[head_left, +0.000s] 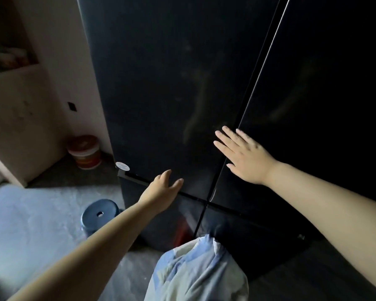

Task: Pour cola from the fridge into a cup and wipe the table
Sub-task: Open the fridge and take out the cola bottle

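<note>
Closed black fridge (172, 83); right hand (245, 155), flat and empty, on the right door; left hand (161, 192), open, empty, at its seven o'clock. Contents hidden.

One black fridge (172, 83) with four doors, two hands, left (161, 190) and right (243, 155), one blue stool (100, 216), one orange-and-white bucket (85, 152)

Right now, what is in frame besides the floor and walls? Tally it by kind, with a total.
Hands: 2, left hand and right hand, both empty
Fridge: 1, doors closed
Blue stool: 1
Orange-and-white tub: 1
Total: 5
</note>
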The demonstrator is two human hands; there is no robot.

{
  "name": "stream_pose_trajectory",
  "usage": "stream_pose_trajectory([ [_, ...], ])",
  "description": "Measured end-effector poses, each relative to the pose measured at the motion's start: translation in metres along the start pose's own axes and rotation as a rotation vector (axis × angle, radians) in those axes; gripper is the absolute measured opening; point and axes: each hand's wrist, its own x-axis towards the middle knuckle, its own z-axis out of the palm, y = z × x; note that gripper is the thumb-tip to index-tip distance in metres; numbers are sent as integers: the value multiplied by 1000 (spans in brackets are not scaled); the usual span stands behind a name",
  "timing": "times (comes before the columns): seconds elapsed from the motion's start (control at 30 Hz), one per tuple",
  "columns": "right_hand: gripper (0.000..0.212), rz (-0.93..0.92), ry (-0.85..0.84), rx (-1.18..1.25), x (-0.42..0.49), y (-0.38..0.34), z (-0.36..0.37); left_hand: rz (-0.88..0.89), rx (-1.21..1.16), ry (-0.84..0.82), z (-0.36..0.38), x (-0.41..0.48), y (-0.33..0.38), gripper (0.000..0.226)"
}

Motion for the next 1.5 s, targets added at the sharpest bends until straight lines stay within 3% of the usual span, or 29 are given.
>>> stream_pose_trajectory([
  [0.1,78,-29,-28,-142,-1,7,19,-164,-262,-46,23,23,-23,64],
  [0.4,73,-97,105,-467,1,21,54,-616,-1443,-207,97,72,-35,60],
  [0.5,70,-130,154,-490,3,23,58,-714,-1642,-114,123,86,-33,52],
  [0.63,69,-163,190,-487,4,22,59,-746,-1831,-36,149,95,-33,70],
  [1.17,70,-197,236,-471,6,25,60,-729,-2056,116,181,123,-18,70],
  [1.5,67,-148,253,-379,3,22,60,-705,-2060,-4,170,114,-26,72],
])
